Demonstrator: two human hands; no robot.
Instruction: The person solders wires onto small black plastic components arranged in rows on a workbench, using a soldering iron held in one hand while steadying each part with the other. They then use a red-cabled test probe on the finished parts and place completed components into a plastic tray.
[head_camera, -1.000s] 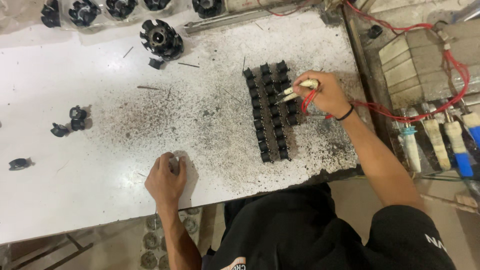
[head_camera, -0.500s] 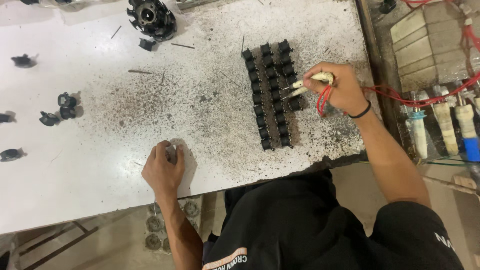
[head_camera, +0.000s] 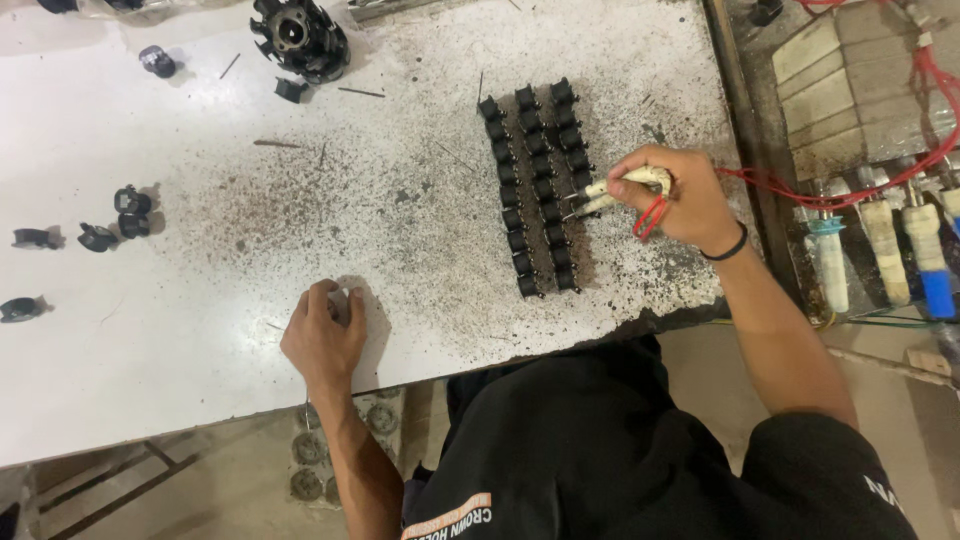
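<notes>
Right hand: grips two cream-handled, red-wired probes, tips at rows of small black parts, centre right.
Left hand: curled, resting on speckled white counter; hold unclear.

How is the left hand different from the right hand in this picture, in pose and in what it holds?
The right hand grips two pale probes with red wires; the left hand holds no tool that can be seen.
The right hand reaches over the rows of small black parts; the left hand rests on bare white table, far from them.
The right wrist wears a black band; the left wrist is bare.
Both are bare hands at the same table.
</notes>
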